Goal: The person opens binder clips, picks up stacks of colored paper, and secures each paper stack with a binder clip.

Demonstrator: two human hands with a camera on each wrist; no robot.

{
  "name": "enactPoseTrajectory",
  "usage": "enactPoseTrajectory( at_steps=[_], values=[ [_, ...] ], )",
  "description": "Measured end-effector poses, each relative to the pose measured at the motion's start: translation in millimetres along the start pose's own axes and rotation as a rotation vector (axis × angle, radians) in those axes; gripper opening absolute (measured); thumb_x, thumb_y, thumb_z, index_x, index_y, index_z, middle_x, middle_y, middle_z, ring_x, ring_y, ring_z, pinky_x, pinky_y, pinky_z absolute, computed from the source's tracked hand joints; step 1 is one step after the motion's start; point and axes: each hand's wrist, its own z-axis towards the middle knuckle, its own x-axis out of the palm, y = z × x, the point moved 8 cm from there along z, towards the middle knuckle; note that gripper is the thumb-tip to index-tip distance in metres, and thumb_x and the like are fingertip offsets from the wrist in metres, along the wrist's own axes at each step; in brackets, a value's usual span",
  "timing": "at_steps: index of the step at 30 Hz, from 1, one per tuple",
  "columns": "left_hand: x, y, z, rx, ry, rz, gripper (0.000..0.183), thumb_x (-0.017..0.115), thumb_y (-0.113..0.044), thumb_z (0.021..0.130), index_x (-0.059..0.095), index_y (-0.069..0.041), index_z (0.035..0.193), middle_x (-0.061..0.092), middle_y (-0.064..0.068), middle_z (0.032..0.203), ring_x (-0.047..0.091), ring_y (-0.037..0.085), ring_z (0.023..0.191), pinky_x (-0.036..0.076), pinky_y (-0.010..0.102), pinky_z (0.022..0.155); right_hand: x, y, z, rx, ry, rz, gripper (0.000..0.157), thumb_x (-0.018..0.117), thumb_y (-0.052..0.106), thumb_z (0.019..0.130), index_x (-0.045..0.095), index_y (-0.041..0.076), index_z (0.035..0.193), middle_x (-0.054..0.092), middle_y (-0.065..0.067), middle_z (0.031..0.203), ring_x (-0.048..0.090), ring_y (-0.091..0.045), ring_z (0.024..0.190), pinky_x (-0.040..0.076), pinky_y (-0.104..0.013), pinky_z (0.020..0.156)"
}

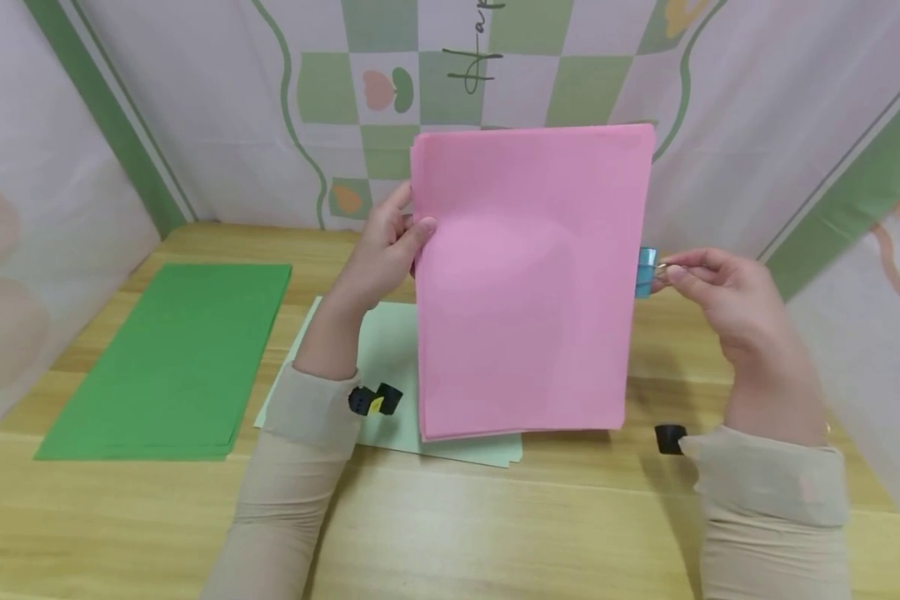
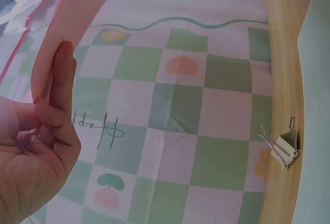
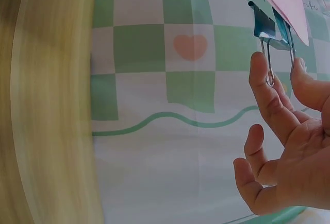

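Note:
A stack of pink paper sheets (image 1: pixel 532 283) is held upright above the table. My left hand (image 1: pixel 381 250) grips its left edge, with the thumb on the near face and the fingers behind. At the right edge is a blue binder clip (image 1: pixel 647 273). My right hand (image 1: pixel 731 296) pinches the clip's wire handles between thumb and fingers. In the right wrist view the clip's (image 3: pixel 270 31) jaws are spread beside the corner of the pink paper (image 3: pixel 289 0); I cannot tell whether they straddle the edge. The other fingers of that hand are loosely bent.
Light green sheets (image 1: pixel 390 367) lie on the wooden table (image 1: pixel 495 525) beneath the pink stack. A stack of dark green sheets (image 1: pixel 172 358) lies to the left. In the left wrist view a pale binder clip (image 2: pixel 285 152) sits beside the light green paper. A patterned curtain (image 1: pixel 390 150) hangs behind.

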Motion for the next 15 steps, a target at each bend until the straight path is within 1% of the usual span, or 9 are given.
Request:
enactPoseTrajectory(
  at_steps=[2, 5, 10, 15],
  values=[
    [-0.9, -0.4, -0.3, 0.004, 0.001, 0.000, 0.049, 0.043, -0.004, 0.105, 0.035, -0.009, 0.152, 0.059, 0.009, 0.069, 0.058, 0.020, 0.051, 0.050, 0.026, 0.047, -1.6, -1.7, -0.6, 0.011, 0.006, 0.010, 0.015, 0.056, 0.040, 0.100, 0.060, 0.028, 0.109, 0.068, 0.034, 0.081, 0.034, -0.012, 0.133, 0.006, -0.060, 0.122],
    [-2.7, -1.0, -0.9, 0.008, -0.006, -0.004, 0.049, 0.043, -0.003, 0.104, 0.035, -0.009, 0.152, 0.060, 0.009, 0.070, 0.059, 0.019, 0.052, 0.051, 0.027, 0.047, -3.9, -3.3, -1.1, 0.021, 0.004, 0.025, 0.015, 0.056, 0.040, 0.100, 0.060, 0.029, 0.110, 0.067, 0.035, 0.081, 0.029, -0.015, 0.140, 0.001, -0.060, 0.123],
    [-6.2, -1.8, -2.2, 0.003, -0.021, -0.010, 0.047, 0.044, -0.002, 0.104, 0.037, -0.007, 0.151, 0.063, 0.007, 0.073, 0.061, 0.018, 0.053, 0.052, 0.027, 0.048, -7.1, -3.9, -2.0, 0.023, -0.014, 0.034, 0.015, 0.056, 0.041, 0.100, 0.059, 0.031, 0.110, 0.067, 0.036, 0.080, 0.025, -0.017, 0.145, -0.001, -0.059, 0.123],
    [-7.0, -2.1, -2.5, 0.007, -0.015, -0.010, 0.047, 0.044, -0.001, 0.104, 0.037, -0.006, 0.150, 0.064, 0.007, 0.072, 0.061, 0.017, 0.053, 0.053, 0.027, 0.047, -6.6, -2.3, -2.2, 0.004, -0.003, 0.053, 0.010, 0.056, 0.037, 0.101, 0.062, 0.033, 0.108, 0.067, 0.034, 0.083, 0.033, -0.013, 0.138, -0.001, -0.057, 0.124]
  ],
)
